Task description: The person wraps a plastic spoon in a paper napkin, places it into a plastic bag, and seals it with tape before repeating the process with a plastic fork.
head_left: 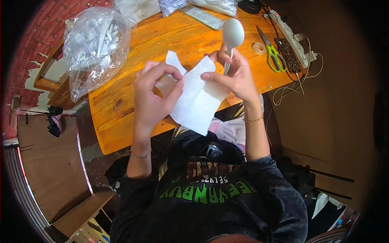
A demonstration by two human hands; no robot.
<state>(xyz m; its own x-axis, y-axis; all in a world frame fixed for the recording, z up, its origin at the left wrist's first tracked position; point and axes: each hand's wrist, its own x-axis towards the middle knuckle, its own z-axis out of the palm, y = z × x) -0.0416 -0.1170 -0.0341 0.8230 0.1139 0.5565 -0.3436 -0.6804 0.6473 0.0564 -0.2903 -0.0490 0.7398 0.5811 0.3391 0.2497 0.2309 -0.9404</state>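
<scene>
Napkin (196,97), white, part unfolded, held up in the air over the near edge of the counter (133,109), between both hands and in front of the chest. Pinched at its upper left corner by the left hand (152,95), fingers (162,69) curled tight against the thumb with the paper between them. Gripped along its right edge by the right hand (235,75), closed as well, with the handle of a spoon (233,34) clamped in the same grasp just behind the paper. Spoon upright, pale plastic, bowl at the top, well clear of the wood. Lower corner of the napkin hanging free, pointing down toward the lap.

On the counter to the right: tape roll (259,48), just beside it scissors (273,52) with green handles, then a phone (288,50) in a spotted case, and a power strip (289,34) at the far edge. At the left end, a crumpled clear bag (95,48) with white pieces inside, well apart from both hands.
</scene>
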